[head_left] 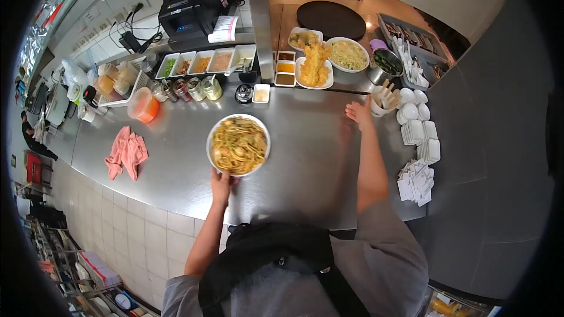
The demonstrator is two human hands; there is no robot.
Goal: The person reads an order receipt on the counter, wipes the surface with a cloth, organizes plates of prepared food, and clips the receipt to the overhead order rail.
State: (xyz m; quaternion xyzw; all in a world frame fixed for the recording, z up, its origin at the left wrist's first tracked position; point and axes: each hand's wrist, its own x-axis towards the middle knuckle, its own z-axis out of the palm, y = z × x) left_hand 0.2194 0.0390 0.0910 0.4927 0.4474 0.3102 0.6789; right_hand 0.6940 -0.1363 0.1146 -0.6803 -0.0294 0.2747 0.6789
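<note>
A white bowl of noodles (238, 145) stands on the steel counter (305, 141), left of centre. My left hand (221, 186) grips its near rim, thumb at the edge. Further right, my right hand (359, 113) is stretched out above the counter with its fingers apart and nothing in it. Just beyond its fingertips is a white container of wooden utensils (385, 101). Behind, on the pass, are a plate of fried food (315, 68), a plate of rice (348, 55) and small sauce dishes (285, 67).
A pink cloth (127, 152), an orange-filled tub (143, 105) and several jars (195, 89) are on the left. Stacked white dishes (413, 132) and paper packets (416, 182) line the right edge. A printer (191, 10) stands at the back. A person (32, 135) is far left.
</note>
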